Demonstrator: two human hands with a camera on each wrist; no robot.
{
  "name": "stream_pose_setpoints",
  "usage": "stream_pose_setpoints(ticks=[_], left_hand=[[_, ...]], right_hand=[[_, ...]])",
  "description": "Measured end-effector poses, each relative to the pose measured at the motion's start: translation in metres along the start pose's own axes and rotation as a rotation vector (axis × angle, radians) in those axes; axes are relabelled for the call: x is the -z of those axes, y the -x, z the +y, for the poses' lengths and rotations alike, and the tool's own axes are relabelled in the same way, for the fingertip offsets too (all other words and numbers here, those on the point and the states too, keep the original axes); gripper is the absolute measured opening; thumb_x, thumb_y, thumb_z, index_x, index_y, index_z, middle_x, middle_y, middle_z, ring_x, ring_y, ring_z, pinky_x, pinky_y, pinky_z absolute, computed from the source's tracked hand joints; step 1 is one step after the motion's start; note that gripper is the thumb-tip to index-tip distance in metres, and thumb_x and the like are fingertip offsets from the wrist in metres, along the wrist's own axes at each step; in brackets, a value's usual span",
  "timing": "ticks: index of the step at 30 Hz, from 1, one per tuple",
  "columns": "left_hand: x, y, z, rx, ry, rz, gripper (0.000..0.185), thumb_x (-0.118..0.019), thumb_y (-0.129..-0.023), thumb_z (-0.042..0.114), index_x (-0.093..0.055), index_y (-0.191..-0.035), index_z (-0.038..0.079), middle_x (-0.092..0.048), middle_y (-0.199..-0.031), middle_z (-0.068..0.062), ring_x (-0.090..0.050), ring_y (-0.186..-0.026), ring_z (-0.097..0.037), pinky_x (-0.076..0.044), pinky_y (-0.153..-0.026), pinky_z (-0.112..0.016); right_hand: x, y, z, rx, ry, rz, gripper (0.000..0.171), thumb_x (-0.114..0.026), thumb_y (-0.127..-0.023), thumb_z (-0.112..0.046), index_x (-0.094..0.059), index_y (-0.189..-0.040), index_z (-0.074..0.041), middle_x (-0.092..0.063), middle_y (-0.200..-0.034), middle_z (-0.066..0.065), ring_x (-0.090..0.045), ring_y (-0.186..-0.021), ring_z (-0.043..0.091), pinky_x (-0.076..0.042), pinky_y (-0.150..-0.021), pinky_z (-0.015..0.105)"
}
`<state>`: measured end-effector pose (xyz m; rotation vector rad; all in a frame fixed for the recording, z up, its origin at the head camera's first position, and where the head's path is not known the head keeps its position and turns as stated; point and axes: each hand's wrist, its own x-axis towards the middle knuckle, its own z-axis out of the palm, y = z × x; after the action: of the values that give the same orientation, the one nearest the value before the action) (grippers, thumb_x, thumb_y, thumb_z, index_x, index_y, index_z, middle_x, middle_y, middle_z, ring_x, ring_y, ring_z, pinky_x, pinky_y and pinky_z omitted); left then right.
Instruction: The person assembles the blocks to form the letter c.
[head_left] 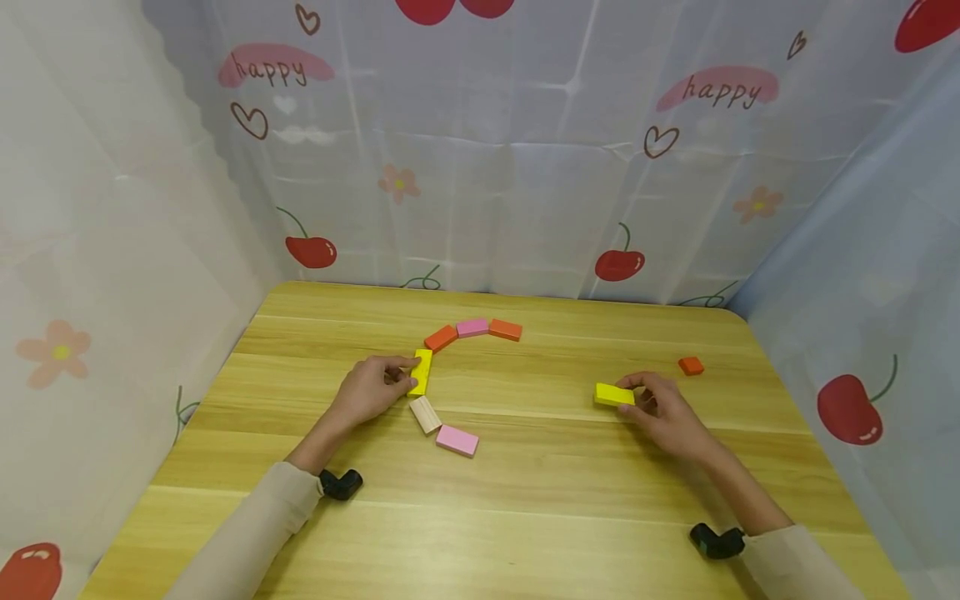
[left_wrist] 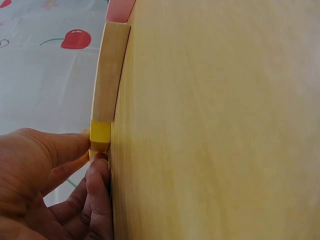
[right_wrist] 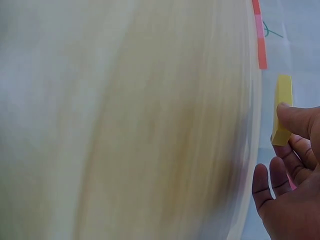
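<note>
My left hand [head_left: 372, 389] pinches a yellow block [head_left: 422, 372] between thumb and fingers, at the left side of a curved row on the table. Touching its near end in the left wrist view is a plain wooden block [left_wrist: 111, 72], followed by a pink block [head_left: 457, 441]. Beyond the yellow block's far end come an orange block [head_left: 441, 338], another pink block [head_left: 472, 328] and a second orange block [head_left: 506, 330]. Over on the right, my right hand [head_left: 663, 414] pinches another yellow block [head_left: 614, 395] by one end; in the right wrist view it is raised off the table.
A small orange block [head_left: 691, 366] lies apart, beyond my right hand. The wooden table [head_left: 517, 517] is bordered at the back and sides by a printed curtain [head_left: 510, 208]. A black wrist device [head_left: 341, 484] sits at my left cuff, another [head_left: 717, 542] at my right.
</note>
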<state>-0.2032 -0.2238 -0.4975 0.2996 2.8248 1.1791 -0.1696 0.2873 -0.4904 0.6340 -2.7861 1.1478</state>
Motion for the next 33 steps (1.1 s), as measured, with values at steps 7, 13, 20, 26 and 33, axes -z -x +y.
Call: stream_pose_setpoints(ticks=[7,13,20,26,33], left_hand=[[0.0,0.0,0.0,0.0,-0.003,0.0,0.039,-0.077,-0.101,0.028,-0.075,-0.139,0.02,-0.078,-0.097,-0.001,-0.063,-0.078,-0.015,-0.042,-0.06,-0.027],[0.001,0.0,0.001,0.002,0.0,0.0,0.039,-0.077,-0.101,0.028,-0.075,-0.139,0.02,-0.079,-0.097,0.0,-0.063,-0.078,-0.015,-0.042,-0.06,-0.028],[0.0,0.0,0.0,0.002,0.005,0.001,0.038,-0.077,-0.101,0.029,-0.076,-0.139,0.021,-0.078,-0.096,0.0,-0.063,-0.078,-0.015,-0.043,-0.061,-0.028],[0.0,-0.001,-0.001,0.003,0.003,0.002,0.038,-0.077,-0.101,0.029,-0.076,-0.138,0.021,-0.079,-0.097,0.001,-0.064,-0.079,-0.014,-0.043,-0.061,-0.028],[0.001,0.0,0.0,0.002,0.003,-0.002,0.038,-0.077,-0.101,0.029,-0.076,-0.139,0.021,-0.078,-0.097,0.0,-0.063,-0.078,-0.015,-0.043,-0.061,-0.028]], right_hand=[[-0.008,0.001,-0.006,0.0,0.013,-0.01,0.032,-0.075,-0.1,-0.007,-0.064,-0.13,-0.005,-0.064,-0.12,0.011,-0.048,-0.096,0.023,-0.043,-0.083,0.028],[-0.014,0.0,-0.012,0.001,0.032,-0.028,0.03,-0.075,-0.101,-0.008,-0.066,-0.129,-0.008,-0.066,-0.116,0.007,-0.044,-0.096,0.023,-0.038,-0.083,0.031],[-0.018,-0.001,-0.022,-0.039,0.007,-0.086,0.029,-0.073,-0.103,-0.012,-0.065,-0.131,-0.01,-0.065,-0.118,0.007,-0.043,-0.098,0.025,-0.04,-0.082,0.031],[-0.023,-0.002,-0.029,-0.033,0.015,-0.109,0.028,-0.073,-0.103,-0.011,-0.065,-0.13,-0.01,-0.066,-0.118,0.005,-0.044,-0.099,0.024,-0.039,-0.082,0.029],[-0.032,-0.004,-0.038,-0.019,-0.004,-0.148,0.027,-0.072,-0.104,-0.011,-0.065,-0.129,-0.012,-0.066,-0.118,0.004,-0.044,-0.102,0.024,-0.04,-0.084,0.028]])
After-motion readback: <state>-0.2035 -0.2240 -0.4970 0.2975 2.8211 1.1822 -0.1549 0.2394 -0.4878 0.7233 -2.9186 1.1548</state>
